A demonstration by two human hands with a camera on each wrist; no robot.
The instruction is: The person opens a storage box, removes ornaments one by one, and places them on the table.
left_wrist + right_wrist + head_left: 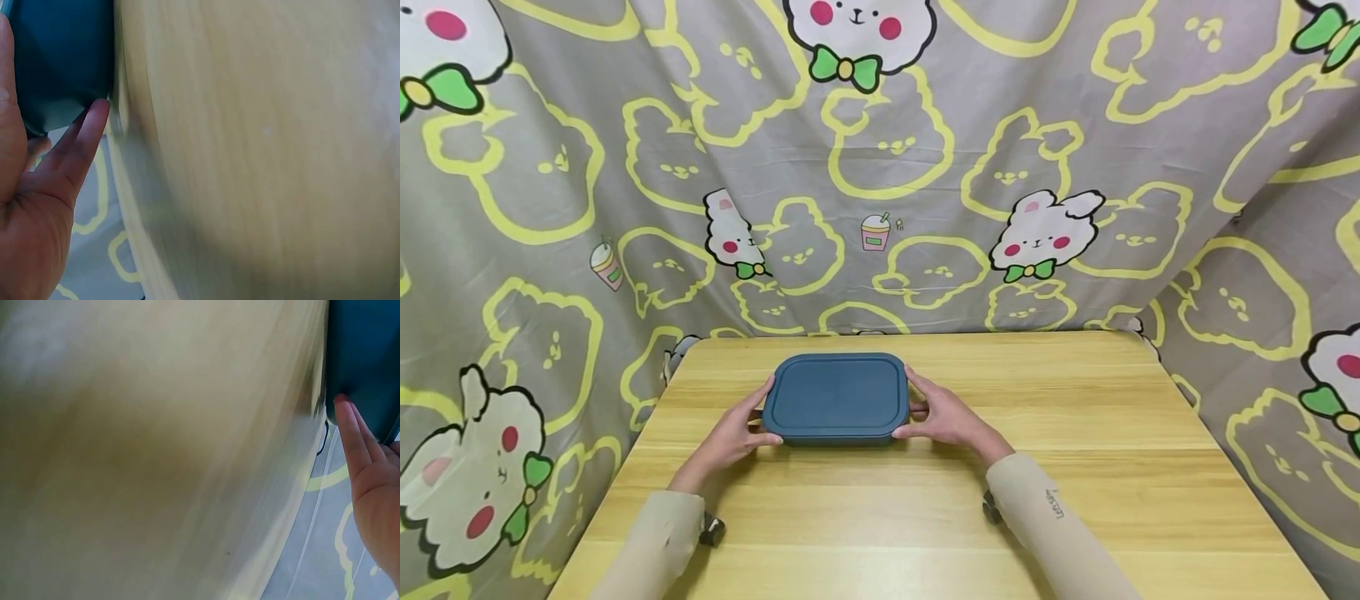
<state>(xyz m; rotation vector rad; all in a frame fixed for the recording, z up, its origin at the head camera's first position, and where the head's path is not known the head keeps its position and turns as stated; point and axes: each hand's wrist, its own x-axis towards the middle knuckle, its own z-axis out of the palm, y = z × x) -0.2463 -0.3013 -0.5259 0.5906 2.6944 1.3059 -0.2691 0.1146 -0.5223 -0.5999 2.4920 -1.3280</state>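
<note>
A dark blue rectangular lunch box [840, 395] with rounded corners and a flat lid is at the far middle of the table, its long side facing me. At its left end my left hand [735, 433] holds it, thumb at the near corner and fingers round the far side. My right hand [949, 417] grips the right end in the same way. In the left wrist view the lunch box [65, 59] fills the upper left, with fingertips against its lower part. Fingers of the right hand touch the box's [365, 356] lower edge in the right wrist view. Its contents are hidden under the lid.
The light wood table [880, 517] spreads out toward me and to both sides. A grey curtain [917, 192] with yellow outlines and cartoon bunnies hangs behind the far edge and along both sides. Dark wrist straps [711, 529] show at the sleeves.
</note>
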